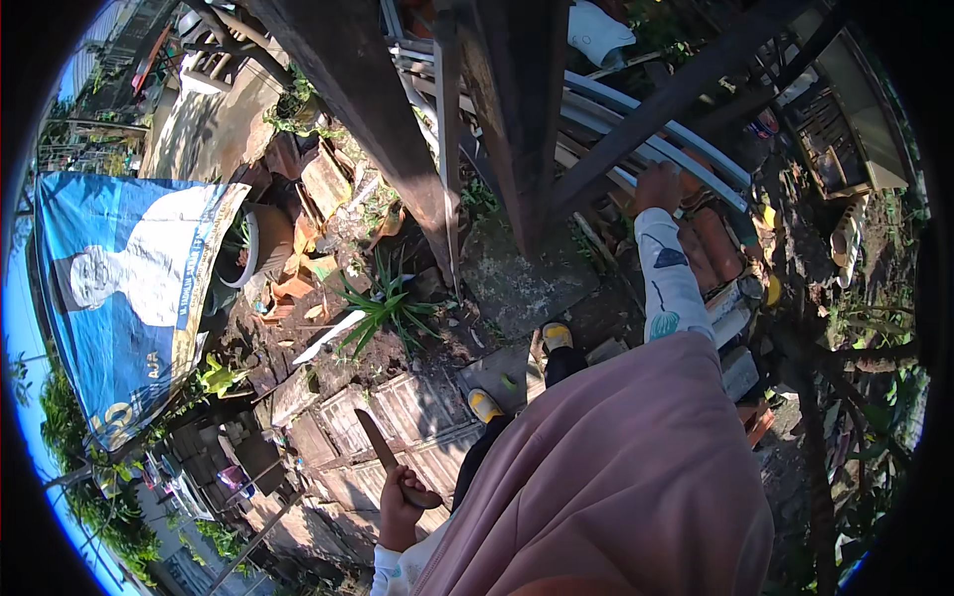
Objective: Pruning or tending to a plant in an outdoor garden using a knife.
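My left hand (400, 498) grips the handle of a long knife (378, 443) with a broad brown blade. The blade points up and away from me, over weathered wooden panels (350, 428). My right hand (657, 188) is stretched out to a stack of pale metal or plastic profiles (697, 175) behind a diagonal wooden brace (671, 97). Its fingers overlap the bars, and how they close is hidden from here. Below that arm lie reddish roof tiles (717, 242).
Thick wooden posts (358, 104) rise before me. A spiky green plant (387, 302) grows beside broken tiles (298, 272) and a flowerpot (272, 238). A printed banner (97, 223) hangs at left. Concrete slabs (533, 287) lie near my yellow shoes (484, 406). A wooden cabinet frame (831, 141) stands at right.
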Available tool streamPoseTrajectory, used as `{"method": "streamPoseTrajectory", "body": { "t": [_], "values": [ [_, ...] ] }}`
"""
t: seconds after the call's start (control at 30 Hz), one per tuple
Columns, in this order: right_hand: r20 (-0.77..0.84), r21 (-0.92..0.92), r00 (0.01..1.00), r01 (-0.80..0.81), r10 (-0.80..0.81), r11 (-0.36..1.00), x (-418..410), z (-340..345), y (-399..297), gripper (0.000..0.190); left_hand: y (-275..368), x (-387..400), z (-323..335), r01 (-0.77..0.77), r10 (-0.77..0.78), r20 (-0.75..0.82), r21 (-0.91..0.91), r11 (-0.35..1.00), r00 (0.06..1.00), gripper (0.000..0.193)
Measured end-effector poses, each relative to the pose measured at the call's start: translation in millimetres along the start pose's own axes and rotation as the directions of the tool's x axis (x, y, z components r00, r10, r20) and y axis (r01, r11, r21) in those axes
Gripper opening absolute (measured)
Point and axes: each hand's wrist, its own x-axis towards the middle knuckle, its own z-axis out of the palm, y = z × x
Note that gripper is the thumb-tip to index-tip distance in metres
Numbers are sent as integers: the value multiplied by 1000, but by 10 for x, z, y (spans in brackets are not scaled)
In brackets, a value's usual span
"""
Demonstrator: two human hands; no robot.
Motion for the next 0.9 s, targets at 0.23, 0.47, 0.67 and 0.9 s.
{"method": "streamPoseTrajectory", "body": {
  "t": [0.23, 0.47, 0.67, 0.9],
  "values": [
    [396, 825, 908, -286, -137, 488, 55, 261, -475, 28, 59, -42, 277, -16, 15, 18, 58, 998, 1000, 9],
    [157, 656, 819, 331, -551, 678, 237, 1231, -413, 39, 26, -73, 391, 38, -39, 6, 100, 994, 999, 7],
    [257, 654, 810, 257, -528, 712, 168, 1066, -542, 25, -5, -185, 406, 7, -8, 4, 119, 993, 1000, 7],
    [415, 901, 801, -294, -431, 320, 61, 466, 139, 25, -20, -159, 351, -13, 13, -17, 51, 999, 1000, 7]
  ]
}}
